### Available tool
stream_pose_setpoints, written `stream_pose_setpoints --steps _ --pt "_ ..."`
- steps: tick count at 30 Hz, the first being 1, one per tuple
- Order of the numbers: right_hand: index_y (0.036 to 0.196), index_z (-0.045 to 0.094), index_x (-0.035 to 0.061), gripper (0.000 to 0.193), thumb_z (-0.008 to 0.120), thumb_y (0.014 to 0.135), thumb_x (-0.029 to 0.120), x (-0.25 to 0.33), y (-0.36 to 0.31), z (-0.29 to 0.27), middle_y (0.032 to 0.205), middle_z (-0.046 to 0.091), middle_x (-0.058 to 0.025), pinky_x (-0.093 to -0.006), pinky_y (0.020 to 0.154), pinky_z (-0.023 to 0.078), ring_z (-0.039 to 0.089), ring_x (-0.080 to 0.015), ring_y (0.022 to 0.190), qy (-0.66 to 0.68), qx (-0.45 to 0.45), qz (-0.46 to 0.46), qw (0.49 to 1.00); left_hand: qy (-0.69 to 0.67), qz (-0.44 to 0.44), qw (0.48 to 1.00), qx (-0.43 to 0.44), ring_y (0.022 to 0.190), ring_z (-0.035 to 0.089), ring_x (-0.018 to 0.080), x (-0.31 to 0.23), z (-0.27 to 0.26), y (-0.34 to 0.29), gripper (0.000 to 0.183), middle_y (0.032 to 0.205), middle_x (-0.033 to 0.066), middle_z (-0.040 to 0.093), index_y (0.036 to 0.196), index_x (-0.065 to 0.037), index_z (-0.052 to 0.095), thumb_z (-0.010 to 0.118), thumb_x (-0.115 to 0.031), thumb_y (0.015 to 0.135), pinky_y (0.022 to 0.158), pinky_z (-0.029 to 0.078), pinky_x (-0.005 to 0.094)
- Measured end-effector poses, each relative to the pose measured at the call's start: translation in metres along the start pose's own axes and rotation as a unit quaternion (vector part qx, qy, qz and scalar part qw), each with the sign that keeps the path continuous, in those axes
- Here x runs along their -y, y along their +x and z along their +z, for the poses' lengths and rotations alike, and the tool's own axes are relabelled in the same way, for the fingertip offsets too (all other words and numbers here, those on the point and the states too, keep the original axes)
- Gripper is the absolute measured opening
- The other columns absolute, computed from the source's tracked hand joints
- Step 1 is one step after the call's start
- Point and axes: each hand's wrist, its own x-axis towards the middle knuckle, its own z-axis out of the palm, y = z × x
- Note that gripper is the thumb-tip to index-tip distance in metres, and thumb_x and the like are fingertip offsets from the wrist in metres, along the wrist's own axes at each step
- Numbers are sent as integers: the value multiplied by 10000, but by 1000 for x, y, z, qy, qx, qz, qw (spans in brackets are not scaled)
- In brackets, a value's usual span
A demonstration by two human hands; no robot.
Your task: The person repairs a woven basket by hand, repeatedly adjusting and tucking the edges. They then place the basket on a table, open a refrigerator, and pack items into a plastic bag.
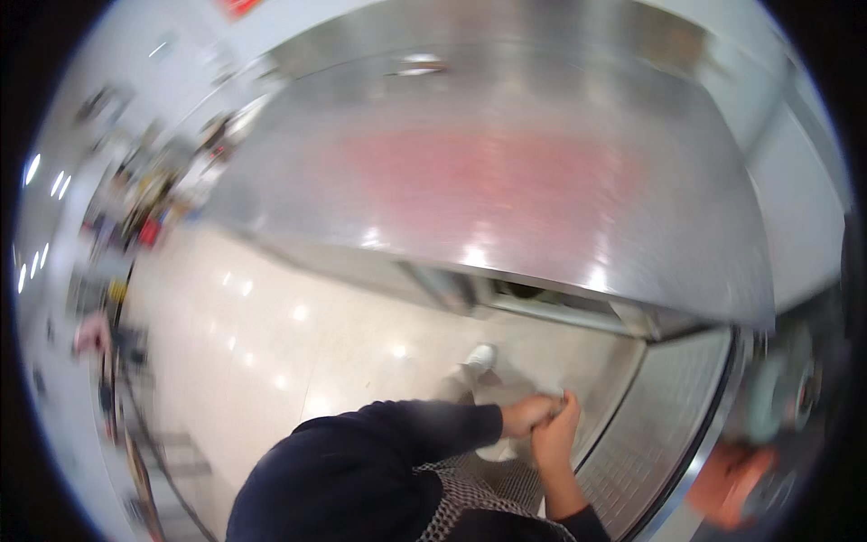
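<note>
My left hand (525,416) and my right hand (557,434) are brought together low in front of my body, right of the middle. The fingers of both are closed and press against each other. A small dark bit shows between them, too blurred to name. Both hands are over the floor, beside the open door (662,422) of the cabinet under the steel counter, and apart from it.
A wide stainless steel counter (298,172) spans ahead, with a small white item (420,63) at its back. Its under-counter compartment (560,305) stands open. An orange object (731,483) is beyond the door. Blurred goods (149,203) crowd the far left.
</note>
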Motion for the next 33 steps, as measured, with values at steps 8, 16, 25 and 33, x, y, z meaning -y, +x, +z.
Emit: stream_pose_setpoints --steps 8,16,25,33 --pt "1503 177 -44 778 417 765 -100 160 -140 -21 1499 251 -337 -458 1142 294 284 -483 1390 3 372 -276 886 -144 223 961 -78 937 569 161 49 -21 -248 304 1077 34 594 1211 -60 554 533 -227 959 888 453 303" --pt "1528 220 9 675 482 907 52 141 -135 -44 1541 294 -237 -458 1172 236 279 -392 1426 -138 249 -276 918 -216 357 873 -254 918 594 148 104 -111 -464 297 1055 54 623 1167 -30 598 599 -192 918 815 466 282" --pt "1525 266 60 638 485 941 194 -12 -127 -61 1528 336 -221 -487 1115 299 344 -394 1375 -352 418 -159 822 -289 419 686 -519 771 578 146 250 -174 -665 266 931 31 644 1128 -54 628 605 -146 879 716 455 282" --pt "1523 307 106 620 489 970 321 -32 -106 -75 1516 374 -207 -513 1064 355 401 -396 1329 -338 455 -158 809 -348 500 462 -644 667 515 85 301 -144 -785 244 763 -31 535 1124 -92 606 596 -156 888 604 404 212"
